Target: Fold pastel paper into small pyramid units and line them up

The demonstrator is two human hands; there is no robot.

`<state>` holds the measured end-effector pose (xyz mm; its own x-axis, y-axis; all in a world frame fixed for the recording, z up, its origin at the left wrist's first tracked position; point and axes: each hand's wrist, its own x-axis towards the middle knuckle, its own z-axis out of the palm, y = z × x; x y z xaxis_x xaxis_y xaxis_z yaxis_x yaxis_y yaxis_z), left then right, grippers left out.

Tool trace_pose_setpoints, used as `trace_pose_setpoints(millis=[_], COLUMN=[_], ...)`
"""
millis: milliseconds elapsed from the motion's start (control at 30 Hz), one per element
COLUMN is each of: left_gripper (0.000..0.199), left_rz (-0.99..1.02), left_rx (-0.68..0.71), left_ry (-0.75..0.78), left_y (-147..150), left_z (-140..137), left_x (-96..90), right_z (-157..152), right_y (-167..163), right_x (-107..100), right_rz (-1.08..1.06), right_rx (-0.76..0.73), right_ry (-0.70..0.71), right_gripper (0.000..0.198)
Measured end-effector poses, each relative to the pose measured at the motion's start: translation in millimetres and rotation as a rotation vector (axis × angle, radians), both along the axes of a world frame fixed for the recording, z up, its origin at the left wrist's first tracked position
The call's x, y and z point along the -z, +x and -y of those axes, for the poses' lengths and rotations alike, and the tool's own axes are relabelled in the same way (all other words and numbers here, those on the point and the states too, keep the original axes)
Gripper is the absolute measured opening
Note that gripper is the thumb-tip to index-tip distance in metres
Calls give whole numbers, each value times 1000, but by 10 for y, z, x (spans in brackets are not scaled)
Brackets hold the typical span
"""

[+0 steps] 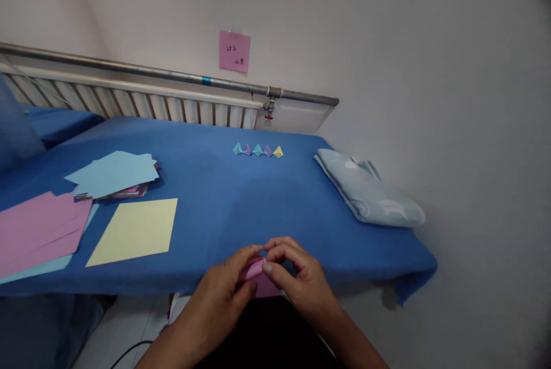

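Observation:
A pink sheet of paper [266, 287], partly folded, is held between both hands just in front of the table's near edge. My left hand [228, 283] is closed on its left side, fingers and thumb pressing the folded part. With thumb and fingertips, my right hand [297, 274] pinches the upper right of the fold. The lower part of the sheet hangs in front of dark clothing. Farther back on the blue cloth stands a row of several small folded paper pieces [257, 150] in teal, purple and yellow.
On the left lie a yellow sheet [138, 231], pink sheets [38, 228] and a pile topped with light blue paper [114, 173]. A folded pale blanket [370, 191] rests at the right. Behind the table run a pipe [163, 74] and a radiator [172, 108]; a pink note [235, 51] hangs above.

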<state>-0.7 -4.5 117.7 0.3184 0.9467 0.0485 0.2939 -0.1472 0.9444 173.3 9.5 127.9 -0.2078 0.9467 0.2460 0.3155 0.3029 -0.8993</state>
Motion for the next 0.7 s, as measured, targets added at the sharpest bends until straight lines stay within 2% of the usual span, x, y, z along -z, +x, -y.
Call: trace_pose_setpoints(millis=[200, 300, 367, 533, 700], left_gripper=[47, 49, 50, 48, 47], left_rz=[-41, -66, -73, -73, -77], left_rx=[65, 78, 85, 100, 80], left_ry=[-11, -8, -12, -2, 11], left_y=[6, -8, -17, -17, -11], left_z=[-3, -2, 1, 3, 7], left_x=[-48, -32, -17, -28, -53], right_z=[3, 18, 25, 23, 15], right_y=[-3, 14, 30, 48, 48], right_x=[27, 31, 11, -93, -131], right_rz=[-64, -79, -59, 33, 43], right_rx=[-9, -10, -20, -135, -150], right_ry=[-83, -125, -149, -63, 12], right_gripper=[11, 3, 9, 9, 10])
